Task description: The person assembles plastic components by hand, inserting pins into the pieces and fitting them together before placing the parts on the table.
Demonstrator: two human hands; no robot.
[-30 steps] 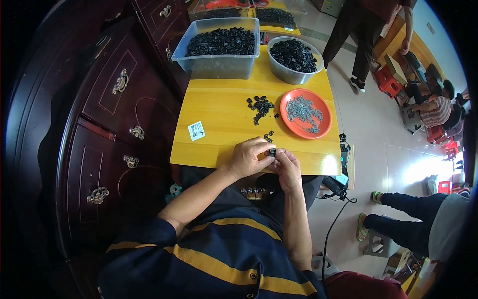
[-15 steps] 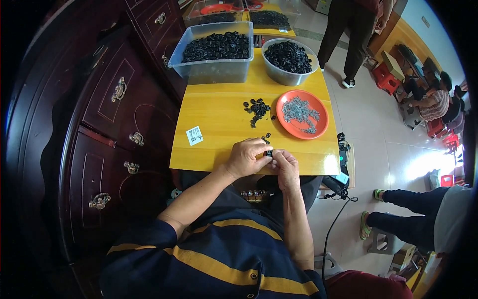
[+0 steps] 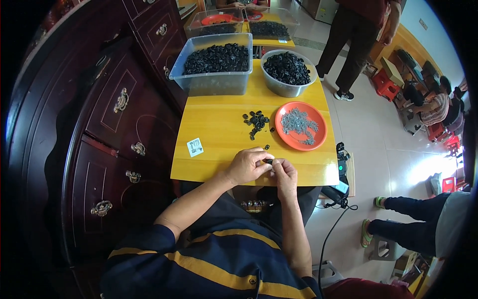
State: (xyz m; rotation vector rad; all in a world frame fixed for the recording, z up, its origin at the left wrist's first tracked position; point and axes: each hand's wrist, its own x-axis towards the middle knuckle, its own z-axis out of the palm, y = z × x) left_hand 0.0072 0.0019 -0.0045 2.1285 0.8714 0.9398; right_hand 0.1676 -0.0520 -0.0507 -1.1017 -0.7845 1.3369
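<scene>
Yellow table now appears lower, left grip and right grip still pinching one black piece.

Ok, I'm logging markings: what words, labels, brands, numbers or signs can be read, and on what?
No text is readable.
White rectangular label on the glossy yellow wooden table: dark print, too small to read.
Small white patch at the edge of the far yellow table: too small to read.
Small black piece between left hand and right hand: no readable marking.
</scene>
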